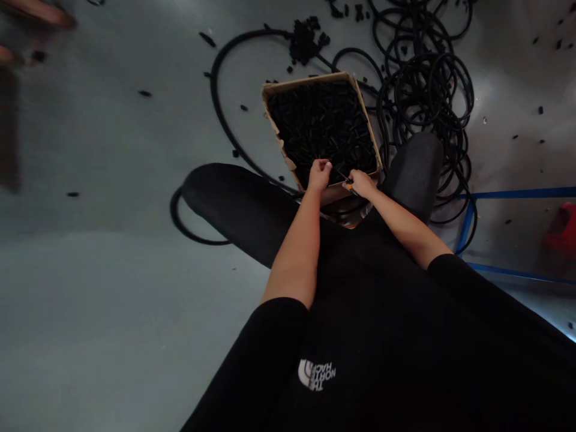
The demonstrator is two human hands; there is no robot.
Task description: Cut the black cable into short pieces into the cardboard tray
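My left hand is closed, its fingers pinched over the near edge of a cardboard box. What sits in that pinch is too small to make out, though it looks dark. Just to the right, my right hand is wrapped round a small hand tool with orange on its handle; its kind is partly hidden by the fingers. A thin dark shaft or strip runs between the two hands. Short black tube pieces fill the box, which stands between my knees.
Black hose curves over the grey floor on the left. A tangled heap of hose lies at the right. Loose black pieces are scattered around. Blue tape and a red object are far right. Another person's blurred limb shows top left.
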